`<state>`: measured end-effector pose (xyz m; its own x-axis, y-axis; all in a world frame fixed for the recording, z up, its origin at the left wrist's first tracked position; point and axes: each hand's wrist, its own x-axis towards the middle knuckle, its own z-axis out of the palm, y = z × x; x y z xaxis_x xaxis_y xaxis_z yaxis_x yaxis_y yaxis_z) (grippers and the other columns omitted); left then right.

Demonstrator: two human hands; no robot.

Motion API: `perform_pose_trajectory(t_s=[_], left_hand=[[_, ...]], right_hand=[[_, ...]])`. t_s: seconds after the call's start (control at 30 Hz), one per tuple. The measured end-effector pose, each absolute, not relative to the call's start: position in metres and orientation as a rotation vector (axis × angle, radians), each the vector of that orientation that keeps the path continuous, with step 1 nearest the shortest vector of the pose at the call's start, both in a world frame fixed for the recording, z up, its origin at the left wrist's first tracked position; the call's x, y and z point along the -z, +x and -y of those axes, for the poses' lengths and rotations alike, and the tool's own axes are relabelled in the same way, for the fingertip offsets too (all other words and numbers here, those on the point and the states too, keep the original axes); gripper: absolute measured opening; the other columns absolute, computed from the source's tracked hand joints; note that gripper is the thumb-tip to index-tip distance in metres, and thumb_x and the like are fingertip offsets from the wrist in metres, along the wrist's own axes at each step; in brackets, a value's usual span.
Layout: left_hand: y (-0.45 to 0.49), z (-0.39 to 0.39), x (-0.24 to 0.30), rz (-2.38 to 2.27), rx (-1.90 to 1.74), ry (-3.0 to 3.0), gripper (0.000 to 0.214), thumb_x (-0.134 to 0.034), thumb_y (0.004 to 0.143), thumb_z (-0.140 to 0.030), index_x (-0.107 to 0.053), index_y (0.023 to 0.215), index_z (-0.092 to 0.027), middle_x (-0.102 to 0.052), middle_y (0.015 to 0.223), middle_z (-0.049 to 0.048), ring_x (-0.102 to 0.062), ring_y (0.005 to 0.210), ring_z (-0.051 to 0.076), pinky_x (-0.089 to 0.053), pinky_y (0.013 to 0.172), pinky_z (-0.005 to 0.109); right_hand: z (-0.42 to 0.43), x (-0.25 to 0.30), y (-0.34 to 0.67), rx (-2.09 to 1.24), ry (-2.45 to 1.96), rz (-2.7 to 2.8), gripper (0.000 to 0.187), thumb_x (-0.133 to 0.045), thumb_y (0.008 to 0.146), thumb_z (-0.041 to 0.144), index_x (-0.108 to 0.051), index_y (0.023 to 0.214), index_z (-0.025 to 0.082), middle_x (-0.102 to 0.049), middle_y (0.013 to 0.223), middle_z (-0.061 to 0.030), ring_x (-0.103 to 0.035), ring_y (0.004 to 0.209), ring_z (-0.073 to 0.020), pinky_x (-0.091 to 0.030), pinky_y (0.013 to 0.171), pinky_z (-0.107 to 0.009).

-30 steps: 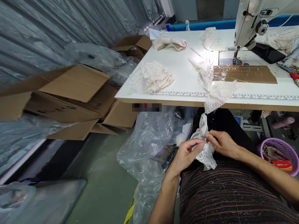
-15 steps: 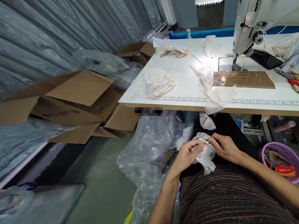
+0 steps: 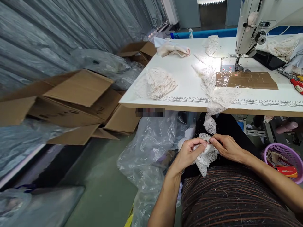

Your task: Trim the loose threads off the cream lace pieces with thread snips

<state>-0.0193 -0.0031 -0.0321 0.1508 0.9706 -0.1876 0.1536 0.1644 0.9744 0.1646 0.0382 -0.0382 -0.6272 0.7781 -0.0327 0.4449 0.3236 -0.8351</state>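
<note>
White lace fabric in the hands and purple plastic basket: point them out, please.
White lace fabric (image 3: pixel 206 158), head view: lower part.
Purple plastic basket (image 3: pixel 288 153), head view: inner wall.

No legible text, blurred letters (image 3: pixel 75 112) on carton (image 3: pixel 79 90), tiny ruler markings (image 3: pixel 184 100)

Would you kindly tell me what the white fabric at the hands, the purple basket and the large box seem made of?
Fabric: openwork lace, matte, white, with small holes showing; fibre unclear. Basket: probably moulded plastic, slightly glossy, judging by its even purple colour and perforations. Box: apparently cardboard, matte brown, with straight folds and printing.
</note>
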Motion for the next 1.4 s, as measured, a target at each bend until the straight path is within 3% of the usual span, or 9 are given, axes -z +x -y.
perform_pose_trajectory(t_s=[0.23, 0.33, 0.47, 0.67, 0.8, 1.03, 1.13, 1.27, 1.4], left_hand=[[-0.02, 0.003, 0.031, -1.281, -0.837, 1.237, 0.033, -0.07, 0.076, -0.047, -0.068, 0.068, -0.015, -0.058, 0.063, -0.0005, -0.046, 0.057, 0.011, -0.037, 0.055, 0.023], [-0.021, -0.005, 0.039, -1.336, -0.913, 1.209, 0.034, -0.073, 0.075, -0.046, -0.072, 0.089, -0.015, -0.06, 0.066, -0.001, -0.048, 0.058, 0.011, -0.038, 0.056, 0.023], [-0.017, -0.028, 0.056, -1.534, -1.065, 1.224, 0.051, -0.079, 0.069, -0.039, -0.066, 0.112, -0.015, -0.045, 0.054, -0.0103, -0.04, 0.049, 0.009, -0.034, 0.052, 0.021], [0.007, -0.046, 0.067, -1.476, -1.049, 1.475, 0.019, -0.067, 0.078, -0.032, -0.073, 0.072, -0.015, -0.061, 0.058, -0.0027, -0.057, 0.059, 0.014, -0.043, 0.059, 0.023], [0.005, -0.034, 0.054, -1.428, -1.023, 1.64, 0.014, -0.067, 0.079, -0.029, -0.075, 0.077, -0.018, -0.071, 0.072, 0.002, -0.064, 0.07, 0.017, -0.048, 0.068, 0.027], [-0.034, -0.017, 0.02, -1.298, -1.182, 1.764, 0.04, -0.068, 0.081, -0.045, -0.072, 0.112, -0.02, -0.06, 0.095, 0.0049, -0.059, 0.083, 0.019, -0.048, 0.073, 0.03], [-0.032, -0.014, 0.017, -1.068, -1.073, 1.792, 0.041, -0.071, 0.078, -0.052, -0.074, 0.103, -0.02, -0.057, 0.096, 0.0053, -0.058, 0.086, 0.02, -0.048, 0.075, 0.032], [-0.023, -0.01, 0.02, -1.075, -1.06, 1.712, 0.023, -0.072, 0.081, -0.042, -0.073, 0.08, -0.019, -0.059, 0.09, 0.0046, -0.059, 0.084, 0.018, -0.049, 0.078, 0.032], [-0.024, -0.006, 0.025, -1.148, -1.064, 1.57, 0.024, -0.072, 0.08, -0.04, -0.068, 0.072, -0.018, -0.066, 0.081, 0.0045, -0.062, 0.078, 0.018, -0.05, 0.076, 0.03]], right_hand=[[-0.039, 0.043, 0.161, -1.101, -1.192, 2.216, 0.033, -0.045, 0.098, 0.039, -0.051, 0.071, 0.021, -0.043, 0.057, 0.0043, -0.037, 0.051, -0.0109, -0.026, 0.053, -0.024], [-0.043, 0.048, 0.166, -1.112, -1.23, 2.026, 0.036, -0.038, 0.099, 0.045, -0.053, 0.075, 0.021, -0.047, 0.06, 0.0034, -0.045, 0.054, -0.0123, -0.033, 0.055, -0.024], [-0.056, 0.051, 0.167, -1.067, -1.225, 1.801, 0.034, -0.045, 0.093, 0.051, -0.058, 0.086, 0.02, -0.062, 0.074, -0.0012, -0.055, 0.063, -0.0147, -0.044, 0.059, -0.026], [-0.074, 0.057, 0.154, -0.815, -1.284, 1.713, 0.034, -0.067, 0.078, 0.047, -0.069, 0.096, 0.018, -0.073, 0.092, -0.0096, -0.064, 0.071, -0.0195, -0.051, 0.065, -0.031], [-0.072, 0.057, 0.153, -0.832, -1.221, 1.728, 0.019, -0.06, 0.084, 0.032, -0.072, 0.088, 0.019, -0.074, 0.082, -0.0068, -0.066, 0.069, -0.0192, -0.052, 0.067, -0.031], [-0.033, 0.036, 0.164, -0.916, -0.771, 1.899, 0.015, -0.055, 0.086, 0.017, -0.07, 0.086, 0.016, -0.066, 0.069, -0.0031, -0.056, 0.058, -0.0121, -0.045, 0.055, -0.024], [-0.019, 0.03, 0.167, -0.984, -0.697, 1.931, 0.014, -0.055, 0.085, 0.015, -0.069, 0.086, 0.016, -0.066, 0.07, -0.0021, -0.055, 0.058, -0.0109, -0.044, 0.055, -0.023], [-0.015, 0.027, 0.17, -1.075, -0.766, 1.905, 0.012, -0.056, 0.085, 0.018, -0.068, 0.086, 0.017, -0.065, 0.07, -0.0009, -0.054, 0.059, -0.0108, -0.044, 0.057, -0.023], [-0.022, 0.027, 0.174, -1.25, -0.947, 1.913, 0.021, -0.055, 0.091, 0.035, -0.065, 0.087, 0.017, -0.061, 0.07, -0.0001, -0.048, 0.057, -0.0107, -0.04, 0.054, -0.023]])
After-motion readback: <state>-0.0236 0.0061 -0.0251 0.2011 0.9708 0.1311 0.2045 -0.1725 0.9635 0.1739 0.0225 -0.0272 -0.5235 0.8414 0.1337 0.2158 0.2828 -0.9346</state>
